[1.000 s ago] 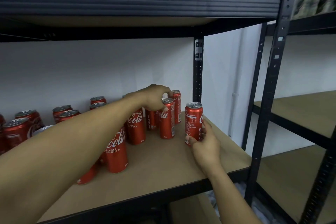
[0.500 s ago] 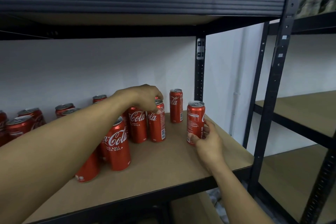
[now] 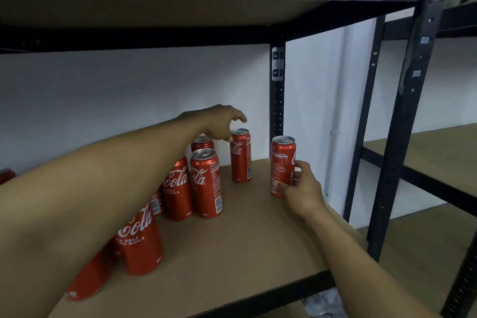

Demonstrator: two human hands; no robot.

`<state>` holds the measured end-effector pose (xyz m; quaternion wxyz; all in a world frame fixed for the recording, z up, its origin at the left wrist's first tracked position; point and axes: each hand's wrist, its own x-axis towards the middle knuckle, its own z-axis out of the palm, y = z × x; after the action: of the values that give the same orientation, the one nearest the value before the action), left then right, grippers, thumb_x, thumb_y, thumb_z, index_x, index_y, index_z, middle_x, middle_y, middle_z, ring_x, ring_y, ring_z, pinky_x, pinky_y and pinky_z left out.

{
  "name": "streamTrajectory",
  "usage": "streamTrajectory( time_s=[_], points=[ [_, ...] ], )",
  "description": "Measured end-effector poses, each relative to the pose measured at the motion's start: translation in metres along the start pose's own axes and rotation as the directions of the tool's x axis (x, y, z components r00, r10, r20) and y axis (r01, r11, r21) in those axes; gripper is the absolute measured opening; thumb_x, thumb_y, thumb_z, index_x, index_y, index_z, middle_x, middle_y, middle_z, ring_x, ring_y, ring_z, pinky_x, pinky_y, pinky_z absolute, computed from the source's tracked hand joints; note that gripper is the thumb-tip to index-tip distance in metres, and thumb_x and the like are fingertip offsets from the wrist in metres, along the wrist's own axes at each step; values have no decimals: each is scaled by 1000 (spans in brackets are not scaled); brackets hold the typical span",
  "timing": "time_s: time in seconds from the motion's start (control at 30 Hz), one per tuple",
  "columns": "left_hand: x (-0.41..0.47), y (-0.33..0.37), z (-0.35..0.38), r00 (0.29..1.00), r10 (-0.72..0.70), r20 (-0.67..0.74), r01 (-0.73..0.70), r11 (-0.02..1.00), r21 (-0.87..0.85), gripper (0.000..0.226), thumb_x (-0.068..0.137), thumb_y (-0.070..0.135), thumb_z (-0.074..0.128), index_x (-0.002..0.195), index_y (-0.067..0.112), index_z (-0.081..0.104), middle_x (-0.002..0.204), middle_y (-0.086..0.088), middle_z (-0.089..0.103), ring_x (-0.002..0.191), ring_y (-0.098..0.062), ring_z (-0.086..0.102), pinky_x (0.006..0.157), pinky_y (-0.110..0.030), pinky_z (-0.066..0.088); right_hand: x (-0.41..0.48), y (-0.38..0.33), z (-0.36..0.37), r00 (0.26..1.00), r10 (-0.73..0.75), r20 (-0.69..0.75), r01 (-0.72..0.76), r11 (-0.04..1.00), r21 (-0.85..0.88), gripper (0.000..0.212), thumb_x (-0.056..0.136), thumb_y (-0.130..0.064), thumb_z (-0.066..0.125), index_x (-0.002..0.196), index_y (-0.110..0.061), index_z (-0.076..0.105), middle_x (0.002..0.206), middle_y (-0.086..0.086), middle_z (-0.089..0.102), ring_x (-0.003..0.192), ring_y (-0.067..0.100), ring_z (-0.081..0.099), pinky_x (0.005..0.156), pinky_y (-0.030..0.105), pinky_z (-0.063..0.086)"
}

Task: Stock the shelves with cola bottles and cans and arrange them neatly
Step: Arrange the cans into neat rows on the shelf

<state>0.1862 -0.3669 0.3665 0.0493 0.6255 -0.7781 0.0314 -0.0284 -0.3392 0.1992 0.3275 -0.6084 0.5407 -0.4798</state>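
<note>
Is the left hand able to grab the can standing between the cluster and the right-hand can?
Likely yes: the left hand hovers just over that lone can, nothing between them, and the neighbouring cans stand apart from it.

Nine red cola cans (image 3: 206,183) on one shelf board (image 3: 258,240), plus two hands.
Three nearly whole toward the back right corner, among them the rightmost can (image 3: 282,160) gripped by the right hand (image 3: 302,188); six only partly seen, behind other cans, under the left forearm or cut at the left edge (tally less sure there). Left hand (image 3: 219,121) at one can's top.
</note>
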Motion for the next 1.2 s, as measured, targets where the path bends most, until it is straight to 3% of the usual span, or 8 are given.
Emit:
streamTrajectory(
  time_s=[0.13,0.3,0.5,0.67,0.83,1.07,1.2],
  points=[
    [27,-3,4,995,39,90,-40,999,12,75,86,10,77,150,31,43,157,-1,39,137,-26,45,103,-38,43,36,-1,8,999,31,39,-31,1000,2,75,86,-19,80,148,-21,37,143,8,56,124,26,58,106,38,44],
    [43,-7,7,983,92,162,-89,996,-25,60,91,7,70,145,24,51,150,-2,50,131,-24,53,100,-38,47,69,-2,22,996,52,69,-51,999,-10,78,86,-15,80,149,-18,35,146,9,53,130,29,55,108,39,43],
    [48,-11,7,986,56,154,-59,998,15,57,93,12,69,147,17,49,146,-5,53,128,-24,55,105,-41,48,88,-7,39,994,22,110,-22,1000,4,79,83,-16,82,148,-17,37,143,7,55,128,28,56,108,41,44],
    [49,-12,9,990,16,139,-24,998,58,57,95,18,67,148,15,47,147,-6,52,129,-24,53,105,-41,49,91,2,45,993,-29,116,24,999,49,73,83,-25,81,144,-23,42,127,-2,60,116,21,61,103,36,48],
    [51,-7,15,995,5,105,-12,998,63,55,97,18,62,149,17,44,152,-7,47,133,-26,50,106,-42,48,100,15,40,981,-17,195,-12,989,146,67,79,-19,76,141,-29,51,128,-2,66,112,18,65,102,48,52],
    [55,9,22,998,-18,62,16,999,35,53,97,34,62,146,17,49,149,-6,49,130,-26,51,100,-37,48,104,22,41,979,-71,189,44,988,146,62,84,-5,73,140,-23,54,123,-4,70,110,14,67,102,43,53],
    [59,7,21,988,-56,144,55,998,13,62,92,18,68,149,19,44,149,-5,48,129,-26,52,103,-42,51,104,21,41,977,-77,199,46,986,157,61,86,-4,73,141,-21,52,126,-2,68,112,15,66,101,39,53]
  ],
)
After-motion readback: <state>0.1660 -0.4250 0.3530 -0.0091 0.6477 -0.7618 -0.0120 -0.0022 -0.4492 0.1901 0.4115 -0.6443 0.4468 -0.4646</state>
